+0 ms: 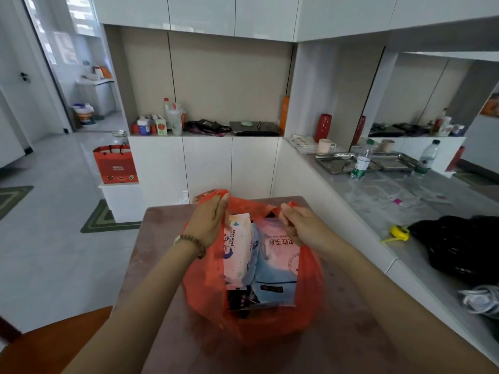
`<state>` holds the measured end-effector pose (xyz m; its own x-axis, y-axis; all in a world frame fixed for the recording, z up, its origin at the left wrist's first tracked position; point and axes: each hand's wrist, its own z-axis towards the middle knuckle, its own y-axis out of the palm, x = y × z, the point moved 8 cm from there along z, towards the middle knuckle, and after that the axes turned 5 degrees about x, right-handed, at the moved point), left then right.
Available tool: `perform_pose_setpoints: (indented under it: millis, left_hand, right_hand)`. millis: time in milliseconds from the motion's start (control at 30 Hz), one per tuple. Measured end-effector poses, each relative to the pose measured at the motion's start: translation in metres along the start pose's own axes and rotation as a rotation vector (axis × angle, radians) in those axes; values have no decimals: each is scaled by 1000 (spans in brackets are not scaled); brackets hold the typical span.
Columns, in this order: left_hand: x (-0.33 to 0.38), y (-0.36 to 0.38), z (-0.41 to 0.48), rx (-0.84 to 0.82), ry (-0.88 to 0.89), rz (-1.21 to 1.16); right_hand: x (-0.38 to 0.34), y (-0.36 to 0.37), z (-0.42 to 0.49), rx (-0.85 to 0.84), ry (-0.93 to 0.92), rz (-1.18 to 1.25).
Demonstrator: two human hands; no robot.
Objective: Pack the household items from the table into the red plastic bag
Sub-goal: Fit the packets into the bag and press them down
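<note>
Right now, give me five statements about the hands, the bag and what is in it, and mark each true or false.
1. Both hands hold the red plastic bag at its handles, left hand and right hand. True.
2. The baby wipes pack lies on the table beside the bag. False: it stands inside the bag.
3. A pale blue and pink packet sits in the bag next to the wipes. True.
4. The bead bracelet is on the right wrist. False: it is on the left wrist.
5. The bag is tied shut. False: its mouth is open, contents showing.
</note>
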<state>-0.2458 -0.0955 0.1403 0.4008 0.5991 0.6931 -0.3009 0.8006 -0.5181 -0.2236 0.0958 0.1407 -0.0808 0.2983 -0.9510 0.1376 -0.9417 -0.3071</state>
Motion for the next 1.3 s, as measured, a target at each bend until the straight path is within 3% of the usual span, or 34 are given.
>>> perform_pose_setpoints:
  millis: [133,500,633,900,1167,1300]
  left_hand:
    - [9,-10,10,-24,-135,-311]
    - [97,-99,85,38,-51,-535]
    - [109,-121,84,23,-51,-577]
    - [78,-87,17,-93,-187,-587]
    - [46,-74,10,42,-321,-540]
    - [36,-51,-14,-110,-367,-513]
  right_hand:
    - [-28,-3,17,-21,-119,-75]
    - [-152,-78,52,110,-259,196]
    - [-176,-84,42,110,-229,160]
    - [-103,-65,18,168,-13,-19]
    - [-51,-78,23,321,70,-5]
    - [-9,-65,3,235,149,-105]
